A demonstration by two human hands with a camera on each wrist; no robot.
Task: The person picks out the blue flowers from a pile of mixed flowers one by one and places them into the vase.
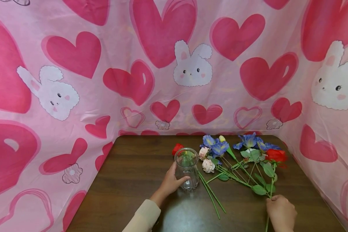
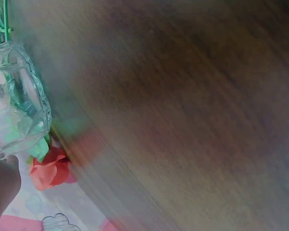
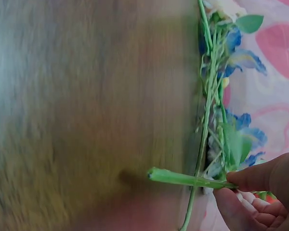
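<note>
My left hand [image 1: 171, 181] holds a clear glass vase [image 1: 192, 176] upright on the table, thumb across its front and fingers round its left side. In the left wrist view the faceted glass shows at the left edge. My right hand [image 1: 282, 211] pinches the green stem of a red rose [image 1: 275, 155] between thumb and fingertips, at the table's right side. The right wrist view shows the cut end of that stem [image 3: 176, 178] sticking out past the fingers. Its bloom is up beyond the hand, overlapping the blue flowers [image 1: 249, 140] in the head view.
More artificial flowers lie on the brown table [image 1: 127, 180]: blue irises [image 1: 218, 148], pale pink blooms [image 1: 208, 165], a yellow bud [image 1: 222, 138] and crossing green stems [image 1: 212, 195]. Another red flower [image 1: 177, 148] is behind the vase. A pink heart-patterned cloth [image 1: 162, 93] surrounds the table's back and sides.
</note>
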